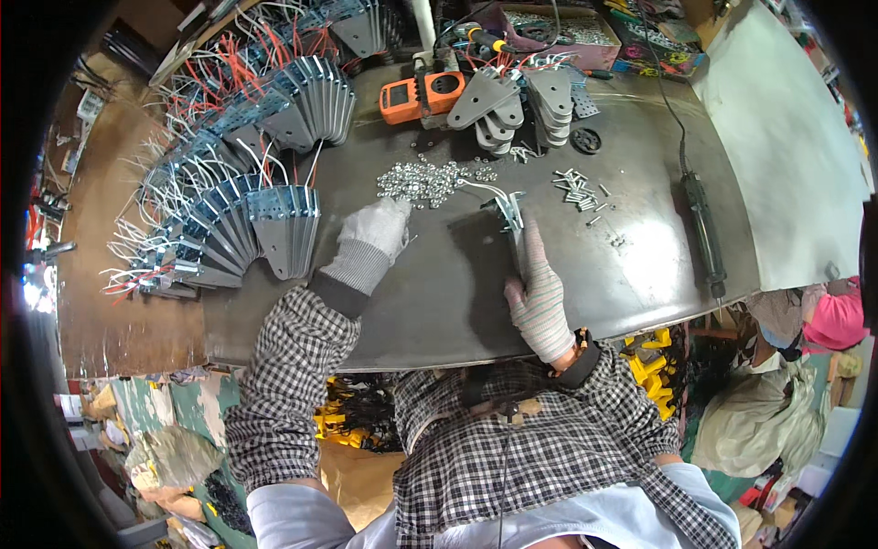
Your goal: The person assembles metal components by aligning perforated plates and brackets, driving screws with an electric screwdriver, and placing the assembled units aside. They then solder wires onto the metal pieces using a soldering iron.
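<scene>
A grey plate (519,249), topped with a blue board (503,210) and two pale wires, is held nearly edge-on above the counter (430,302). It is clamped in the gloved right hand (538,306), by which its lower end is partly covered. The gloved left hand (375,231) is placed at the near edge of a spread of small silvery nuts (416,183), found at one o'clock from that hand. Its fingertips are turned away from view (whether they are together or apart, or whether a nut is pinched, cannot be told). From the right hand, a loose cluster of bolts (574,194) is seen at one o'clock, and a dark corded screwdriver (702,233) is laid at two o'clock. At twelve o'clock, near the far edge, grey plates (551,105) are stacked in overlapping groups, with a black ring (585,140) set just beside them. An orange multimeter (421,98) is stood at eleven o'clock, left of those stacks. From the left hand, long curved rows of wired plates (283,229) are ranged between nine and eleven o'clock, their blue boards and red and white wires turned upward
</scene>
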